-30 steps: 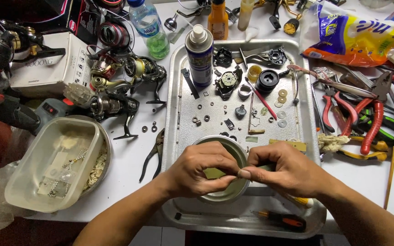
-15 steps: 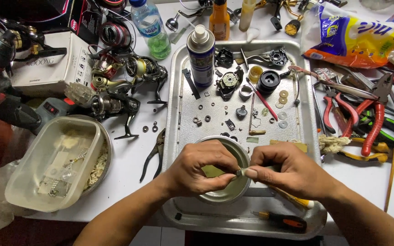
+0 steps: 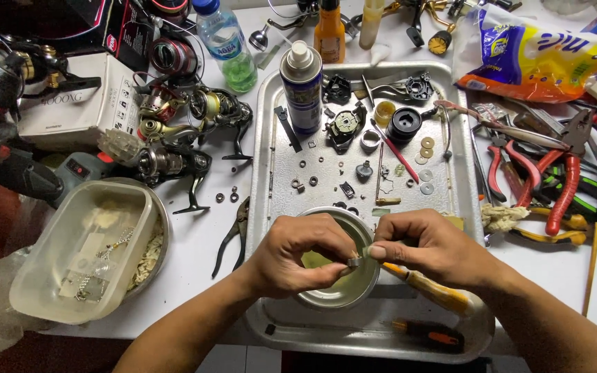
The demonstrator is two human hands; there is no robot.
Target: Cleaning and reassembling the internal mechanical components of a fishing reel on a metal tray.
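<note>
Right over the small metal bowl at the near end of the steel tray, both hands are pinching one tiny ring-shaped part: left hand and right hand have fingertips closed on it from either side. Yellowish liquid sits in the bowl just below, so a slip probably drops it in there. Further back, washers, a spray can and reel bits crowd the tray, easy to lose something among those.

White cardboard box far left, black carton behind it; crumpled yellow-orange-white plastic bag top right; blue-labelled spray can on tray.
</note>
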